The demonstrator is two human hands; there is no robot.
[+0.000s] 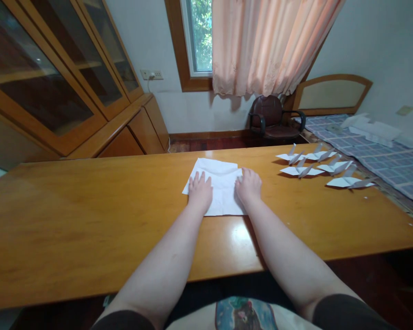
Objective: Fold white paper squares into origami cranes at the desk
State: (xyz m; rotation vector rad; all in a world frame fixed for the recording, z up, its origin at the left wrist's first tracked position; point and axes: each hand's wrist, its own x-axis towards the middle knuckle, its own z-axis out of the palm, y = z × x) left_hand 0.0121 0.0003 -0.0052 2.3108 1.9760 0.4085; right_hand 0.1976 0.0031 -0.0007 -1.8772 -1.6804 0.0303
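Note:
A sheet of white paper (223,195), partly folded over with faint creases, lies on the wooden table in front of me. My left hand (200,191) rests flat on its left part, fingers spread and pointing away from me. At the right edge, my right hand (249,185) has its fingers curled in and closed on the paper; the fingertips are partly hidden. The far flap of the paper stands slightly raised off the layer below.
Several folded white paper cranes (301,171) stand at the table's (89,220) far right. Beyond the table are a brown armchair (270,114), a bed with a checked cover (375,142), a glass-door cabinet (99,119) and a pink curtain (261,46). Small white scraps lie near the right edge.

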